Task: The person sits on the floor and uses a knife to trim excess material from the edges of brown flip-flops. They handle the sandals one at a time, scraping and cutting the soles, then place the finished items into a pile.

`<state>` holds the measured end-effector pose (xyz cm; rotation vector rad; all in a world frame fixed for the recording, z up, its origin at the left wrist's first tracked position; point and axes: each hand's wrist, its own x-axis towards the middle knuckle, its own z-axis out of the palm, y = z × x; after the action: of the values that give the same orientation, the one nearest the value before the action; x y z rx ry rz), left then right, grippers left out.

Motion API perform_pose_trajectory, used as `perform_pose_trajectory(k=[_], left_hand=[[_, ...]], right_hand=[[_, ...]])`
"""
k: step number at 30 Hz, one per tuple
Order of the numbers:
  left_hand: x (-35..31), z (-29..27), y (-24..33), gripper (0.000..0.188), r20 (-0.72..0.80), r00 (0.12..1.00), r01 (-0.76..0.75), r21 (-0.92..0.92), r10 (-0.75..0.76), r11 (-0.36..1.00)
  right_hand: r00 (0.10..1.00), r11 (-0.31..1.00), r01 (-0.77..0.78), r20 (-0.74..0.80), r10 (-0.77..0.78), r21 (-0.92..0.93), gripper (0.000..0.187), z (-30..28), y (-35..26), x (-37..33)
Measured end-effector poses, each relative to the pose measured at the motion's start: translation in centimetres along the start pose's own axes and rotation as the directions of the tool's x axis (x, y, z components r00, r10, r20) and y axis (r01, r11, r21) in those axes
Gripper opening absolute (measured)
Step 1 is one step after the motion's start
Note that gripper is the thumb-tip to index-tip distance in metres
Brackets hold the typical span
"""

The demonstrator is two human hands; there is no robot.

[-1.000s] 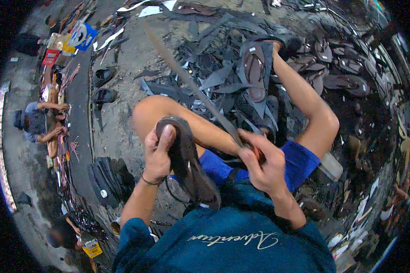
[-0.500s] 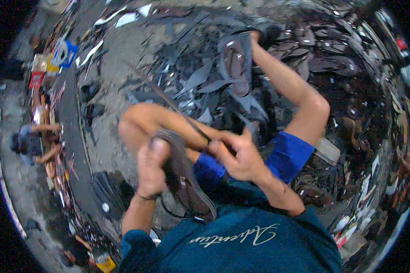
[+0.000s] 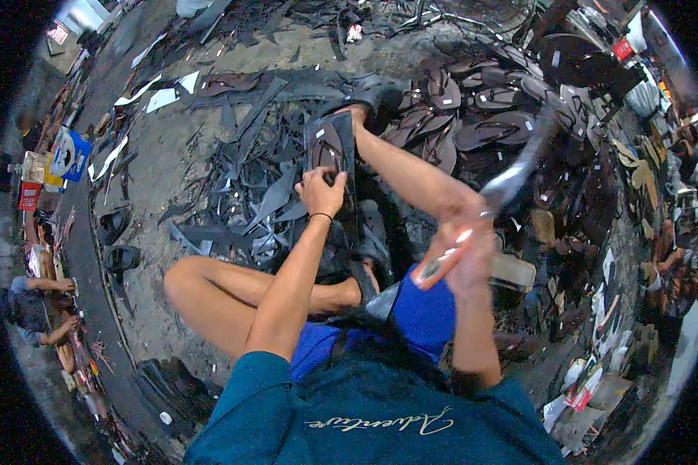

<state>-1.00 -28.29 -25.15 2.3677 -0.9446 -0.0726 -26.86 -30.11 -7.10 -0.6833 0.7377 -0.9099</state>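
Observation:
My left hand is stretched forward, with its curled fingers on the near end of a dark brown flip-flop sole. The sole lies against a larger dark rubber sheet, beside my far foot. Raised over my right knee, my right hand is closed round an orange-handled metal tool. Its silvery part points up and to the right, smeared by motion, so I cannot tell its exact kind.
Dark rubber offcuts lie left of the sole. Many brown flip-flops are heaped at the far right. A pale block stands by my right thigh. At the left edge a person sits near a blue-and-white container.
The sandal in my left hand is gone from it; that hand has reached forward to the sole by my foot. My right hand has moved right and up, now with the orange-handled tool instead of a long thin rod.

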Motion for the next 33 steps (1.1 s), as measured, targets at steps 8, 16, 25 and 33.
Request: perform_pose_trajectory(k=[8, 16, 25, 33], left_hand=[[-2.9, -11.1, 7.0, 0.019, -0.087, 0.992, -0.005, -0.754, -0.093, 0.656], [-6.4, -16.2, 8.1, 0.008, -0.203, 0.979, -0.158, -0.786, -0.008, 0.598], [-14.3, -16.8, 4.7, 0.034, 0.377, 0.887, 0.358, -0.926, -0.267, -0.119], [-13.7, -20.8, 3.5, 0.037, 0.422, 0.773, 0.394, -0.905, -0.474, -0.162]], right_hand=[[0.931, 0.424, 0.358, 0.282, -0.232, -0.832, 0.065, 3.4, 5.8, 2.2], [0.959, 0.779, 0.221, 0.274, -0.065, -0.587, 0.031, 6.7, 5.0, -1.4], [0.866, 0.543, 0.465, 0.486, -0.116, -0.699, 0.030, 6.8, 7.5, -4.3], [0.890, 0.574, 0.296, 0.439, 0.125, -0.764, 0.040, 8.9, 6.4, -6.5]])
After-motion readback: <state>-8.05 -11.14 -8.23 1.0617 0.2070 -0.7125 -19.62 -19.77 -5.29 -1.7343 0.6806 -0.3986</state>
